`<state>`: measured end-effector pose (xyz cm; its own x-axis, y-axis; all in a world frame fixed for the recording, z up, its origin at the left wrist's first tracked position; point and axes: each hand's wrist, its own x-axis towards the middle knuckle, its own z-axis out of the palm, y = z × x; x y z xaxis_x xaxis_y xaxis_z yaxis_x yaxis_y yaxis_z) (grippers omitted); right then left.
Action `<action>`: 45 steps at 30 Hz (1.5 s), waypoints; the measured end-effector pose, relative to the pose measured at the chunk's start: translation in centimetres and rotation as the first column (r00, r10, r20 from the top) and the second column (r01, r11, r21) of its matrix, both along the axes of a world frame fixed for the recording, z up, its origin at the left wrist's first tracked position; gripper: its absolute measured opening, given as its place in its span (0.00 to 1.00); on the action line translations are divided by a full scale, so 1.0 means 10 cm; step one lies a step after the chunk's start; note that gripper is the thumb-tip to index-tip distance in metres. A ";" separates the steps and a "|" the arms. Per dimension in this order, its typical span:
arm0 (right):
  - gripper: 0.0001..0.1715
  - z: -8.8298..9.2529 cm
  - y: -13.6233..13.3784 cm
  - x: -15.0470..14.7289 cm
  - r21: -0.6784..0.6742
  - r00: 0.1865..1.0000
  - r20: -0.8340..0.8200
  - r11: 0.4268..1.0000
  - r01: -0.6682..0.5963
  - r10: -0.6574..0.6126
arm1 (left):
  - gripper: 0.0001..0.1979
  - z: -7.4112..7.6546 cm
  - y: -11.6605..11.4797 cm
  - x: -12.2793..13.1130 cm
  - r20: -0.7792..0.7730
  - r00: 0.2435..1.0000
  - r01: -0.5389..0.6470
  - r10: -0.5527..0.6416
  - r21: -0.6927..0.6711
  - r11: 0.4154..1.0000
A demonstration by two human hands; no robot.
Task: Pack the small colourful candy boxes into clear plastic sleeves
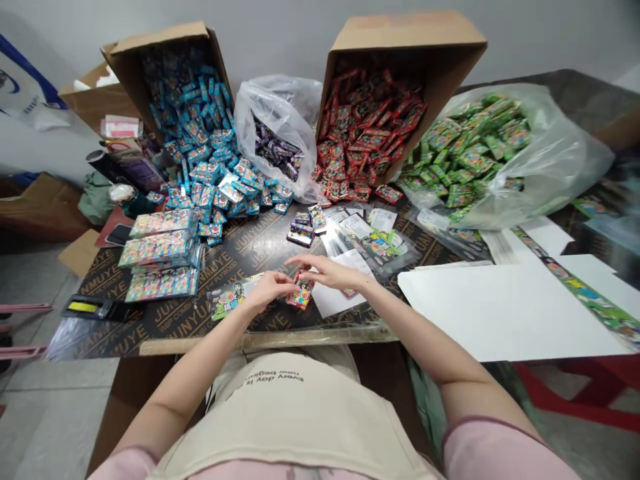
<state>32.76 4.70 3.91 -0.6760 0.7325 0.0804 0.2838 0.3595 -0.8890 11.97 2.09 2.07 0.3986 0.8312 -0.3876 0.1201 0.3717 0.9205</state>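
My left hand is closed, its fingertips pinched at the left edge of a small red packet near the table's front. Over the packet's top reaches my right hand, fingers bent and pressed toward the same packet. Beside my left hand lies a printed clear bag. White sheets lie under my right wrist. A few purple packets sit just beyond the hands, and more printed bags lie to their right.
Behind stand a box of blue packets, a bag of purple ones, a box of red ones and a bag of green ones. Stacked filled packs are at left, white boards at right.
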 end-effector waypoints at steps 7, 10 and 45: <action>0.48 -0.20 -0.33 -0.30 0.291 0.964 -0.067 0.919 0.266 -0.258 | 0.18 -0.08 -0.09 -0.19 0.077 0.968 -0.229 0.238 -0.110 0.967; 0.43 -0.25 -0.41 -0.36 0.370 0.941 -0.064 0.868 0.330 -0.331 | 0.23 -0.15 -0.11 -0.38 -0.058 0.989 -0.128 0.135 0.113 0.985; 0.21 -0.46 0.80 2.00 0.536 0.267 0.336 0.417 0.734 -0.903 | 0.32 -0.51 -0.17 -0.59 -0.902 0.412 0.783 0.127 0.422 0.457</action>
<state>52.71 12.72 -0.67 0.3069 0.9242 0.2274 0.8945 -0.1985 -0.4006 6.10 0.37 -3.07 0.6340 0.7722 -0.0430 0.7698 -0.6248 0.1307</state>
